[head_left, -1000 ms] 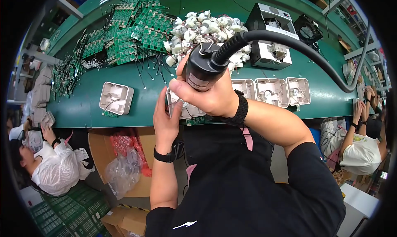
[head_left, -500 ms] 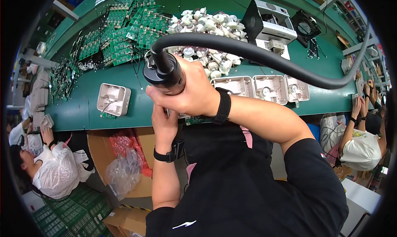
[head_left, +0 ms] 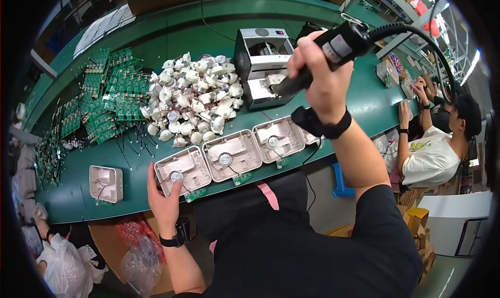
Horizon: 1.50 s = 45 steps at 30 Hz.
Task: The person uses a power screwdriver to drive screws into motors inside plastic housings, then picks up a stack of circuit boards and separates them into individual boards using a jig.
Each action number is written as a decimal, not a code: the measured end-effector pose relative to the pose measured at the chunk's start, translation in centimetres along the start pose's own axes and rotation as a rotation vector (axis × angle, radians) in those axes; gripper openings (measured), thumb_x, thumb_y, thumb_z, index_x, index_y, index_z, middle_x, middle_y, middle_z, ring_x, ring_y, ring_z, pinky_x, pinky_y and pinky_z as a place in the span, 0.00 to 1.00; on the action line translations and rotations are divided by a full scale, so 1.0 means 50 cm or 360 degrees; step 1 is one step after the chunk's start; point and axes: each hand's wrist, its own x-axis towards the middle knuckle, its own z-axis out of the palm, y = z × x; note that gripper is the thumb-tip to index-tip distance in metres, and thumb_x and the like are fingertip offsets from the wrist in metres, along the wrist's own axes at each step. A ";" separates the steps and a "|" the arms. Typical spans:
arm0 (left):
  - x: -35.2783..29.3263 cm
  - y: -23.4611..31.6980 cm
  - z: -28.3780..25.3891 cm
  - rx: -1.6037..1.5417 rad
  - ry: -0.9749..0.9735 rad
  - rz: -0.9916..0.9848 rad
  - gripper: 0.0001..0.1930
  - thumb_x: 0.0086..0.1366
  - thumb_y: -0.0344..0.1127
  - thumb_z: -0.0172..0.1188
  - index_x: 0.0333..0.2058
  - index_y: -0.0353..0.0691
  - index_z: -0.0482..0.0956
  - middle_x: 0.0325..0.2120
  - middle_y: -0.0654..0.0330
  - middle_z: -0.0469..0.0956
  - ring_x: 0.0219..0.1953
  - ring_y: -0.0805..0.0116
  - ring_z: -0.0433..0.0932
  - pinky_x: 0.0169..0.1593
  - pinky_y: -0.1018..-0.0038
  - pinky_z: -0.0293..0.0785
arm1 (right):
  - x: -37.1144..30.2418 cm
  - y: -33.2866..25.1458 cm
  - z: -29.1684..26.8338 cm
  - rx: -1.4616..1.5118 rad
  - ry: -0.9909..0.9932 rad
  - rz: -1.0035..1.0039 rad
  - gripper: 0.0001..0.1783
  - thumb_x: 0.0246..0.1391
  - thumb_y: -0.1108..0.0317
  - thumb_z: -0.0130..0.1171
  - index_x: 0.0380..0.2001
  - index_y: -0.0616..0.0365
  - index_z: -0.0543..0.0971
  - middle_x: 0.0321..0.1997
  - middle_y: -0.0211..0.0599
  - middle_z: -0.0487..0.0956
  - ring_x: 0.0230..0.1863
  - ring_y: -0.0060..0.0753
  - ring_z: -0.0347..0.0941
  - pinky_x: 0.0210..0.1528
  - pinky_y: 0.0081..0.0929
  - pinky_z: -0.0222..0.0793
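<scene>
My right hand [head_left: 319,79] is raised over the green bench [head_left: 172,32], shut on a black electric screwdriver [head_left: 317,56] with a thick cable curving off to the right. Its tip points down toward a grey box-shaped machine [head_left: 260,64]. My left hand [head_left: 164,199] rests at the near edge of the leftmost white square housing [head_left: 183,169], fingers touching it. Two more white housings [head_left: 232,155] [head_left: 278,137] lie in a row to its right, each with a round part in the middle and a small green board at its front.
A pile of white round parts [head_left: 192,97] lies mid-bench. Green circuit boards [head_left: 109,97] spread to the left. A lone white housing [head_left: 105,183] sits far left. Another person [head_left: 432,152] works at the right. Cardboard boxes and plastic bags lie under the bench.
My right hand has lifted the screwdriver up and to the right, away from the left housing. My left hand stays on that housing, which is now uncovered.
</scene>
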 end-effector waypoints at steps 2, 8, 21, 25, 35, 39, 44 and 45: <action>0.003 0.000 0.008 0.0021 0.0006 0.0014 0.40 0.59 0.38 0.70 0.68 0.38 0.64 0.62 0.48 0.71 0.60 0.54 0.73 0.63 0.64 0.68 | 0.025 0.021 -0.029 -0.0031 0.0064 -0.0087 0.08 0.61 0.71 0.60 0.35 0.64 0.74 0.20 0.34 0.74 0.19 0.29 0.72 0.25 0.27 0.69; 0.001 0.004 0.010 0.0083 0.0053 0.0020 0.40 0.57 0.38 0.71 0.68 0.39 0.64 0.61 0.46 0.72 0.61 0.52 0.72 0.64 0.62 0.67 | 0.041 0.073 -0.037 -0.0026 0.0084 0.0080 0.09 0.61 0.69 0.61 0.34 0.63 0.74 0.20 0.33 0.73 0.20 0.29 0.71 0.26 0.27 0.69; 0.006 -0.014 0.015 0.0227 0.0146 0.0218 0.42 0.53 0.41 0.76 0.66 0.40 0.66 0.53 0.50 0.78 0.51 0.47 0.75 0.56 0.60 0.72 | -0.140 -0.035 0.299 0.0829 -0.0795 0.0320 0.11 0.61 0.72 0.57 0.43 0.59 0.67 0.25 0.38 0.75 0.22 0.29 0.71 0.27 0.28 0.71; 0.008 -0.027 0.021 0.0188 0.0166 0.0240 0.42 0.53 0.43 0.76 0.64 0.40 0.68 0.53 0.53 0.78 0.50 0.47 0.76 0.53 0.59 0.74 | -0.181 0.004 0.386 0.0721 -0.1000 0.0279 0.13 0.58 0.77 0.60 0.43 0.60 0.67 0.26 0.37 0.76 0.23 0.26 0.73 0.27 0.26 0.72; 0.001 -0.012 0.013 0.0119 0.0221 0.0226 0.41 0.52 0.45 0.75 0.63 0.41 0.69 0.55 0.55 0.77 0.49 0.48 0.76 0.51 0.60 0.76 | -0.218 0.056 0.438 0.0514 -0.1091 0.0494 0.15 0.55 0.80 0.63 0.41 0.61 0.68 0.26 0.35 0.77 0.24 0.23 0.74 0.27 0.23 0.72; 0.005 -0.020 0.018 0.0098 0.0180 0.0142 0.41 0.53 0.44 0.75 0.63 0.41 0.68 0.55 0.55 0.76 0.49 0.48 0.76 0.51 0.59 0.76 | -0.220 0.057 0.445 0.0486 -0.1124 0.0441 0.15 0.55 0.80 0.63 0.41 0.61 0.68 0.27 0.35 0.77 0.24 0.23 0.74 0.27 0.23 0.72; 0.005 -0.012 0.010 0.0094 0.0144 0.0140 0.40 0.53 0.44 0.75 0.63 0.41 0.68 0.56 0.55 0.76 0.49 0.48 0.76 0.51 0.59 0.76 | -0.228 0.060 0.442 0.0364 -0.1167 0.0290 0.14 0.56 0.80 0.63 0.41 0.61 0.68 0.27 0.33 0.77 0.25 0.22 0.74 0.27 0.22 0.72; 0.003 -0.013 0.011 0.0100 0.0163 0.0158 0.41 0.52 0.43 0.75 0.63 0.41 0.68 0.55 0.55 0.76 0.50 0.48 0.76 0.52 0.59 0.76 | -0.231 0.061 0.441 0.0390 -0.1130 0.0377 0.14 0.56 0.79 0.63 0.41 0.61 0.69 0.27 0.33 0.78 0.25 0.21 0.75 0.28 0.22 0.72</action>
